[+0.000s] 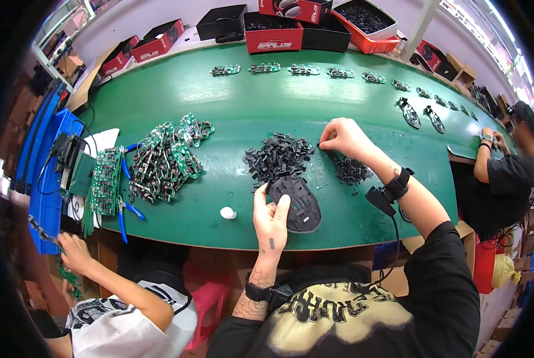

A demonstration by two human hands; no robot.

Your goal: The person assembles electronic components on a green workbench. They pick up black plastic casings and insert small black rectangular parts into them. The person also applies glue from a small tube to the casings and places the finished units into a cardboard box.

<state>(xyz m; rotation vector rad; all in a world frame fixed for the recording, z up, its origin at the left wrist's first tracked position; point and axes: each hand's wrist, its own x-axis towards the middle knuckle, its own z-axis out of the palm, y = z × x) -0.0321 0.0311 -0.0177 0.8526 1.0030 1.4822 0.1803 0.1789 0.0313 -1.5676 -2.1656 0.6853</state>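
My left hand (271, 225) grips a black oval plastic shell (303, 209) by its left side, thumb on top; its ribbed inside faces up. Just beyond the shell lies a heap of small black rectangular plastic pieces (280, 154). To the right, my right hand (345, 138) is closed in a pinch, with something small and dark at the fingertips that I cannot make out. Under that hand sits a second pile of finer black parts (351, 169). A small white round cap (228, 213) stands on the green bench left of my left hand.
Heaped green circuit boards (162, 161) and blue-handled pliers (123, 218) lie to the left, by a co-worker's hand (74, 253). Along the far green surface runs a row of boards (304, 70). Boxes (274, 39) line the back. Another person (505, 167) works at far right.
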